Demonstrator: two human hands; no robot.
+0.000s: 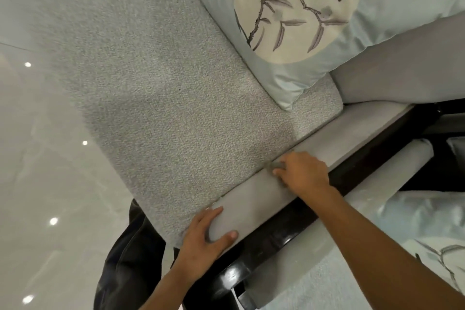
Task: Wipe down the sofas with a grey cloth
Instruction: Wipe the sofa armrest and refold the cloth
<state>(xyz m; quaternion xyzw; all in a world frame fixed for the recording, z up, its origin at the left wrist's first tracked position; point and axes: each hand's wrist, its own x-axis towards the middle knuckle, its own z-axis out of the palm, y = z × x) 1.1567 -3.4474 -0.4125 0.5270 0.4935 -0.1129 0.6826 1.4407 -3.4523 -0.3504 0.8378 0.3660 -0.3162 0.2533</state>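
A grey sofa fills the head view, with a speckled seat cushion point(163, 98) and a smooth grey padded armrest point(254, 196) beside it. My right hand point(304, 171) presses a small grey cloth point(275, 165) against the armrest pad, right at the seam with the seat cushion. Most of the cloth is hidden under my fingers. My left hand point(206, 234) grips the near end of the armrest pad, thumb on top and fingers wrapped over its rounded end.
A dark glossy wooden arm rail point(302, 211) runs along the pad's outer side. A pale blue pillow with two birds point(289, 15) leans at the sofa's back. A second sofa with a similar pillow point(427, 246) is at right. Glossy tiled floor point(37, 158) lies left.
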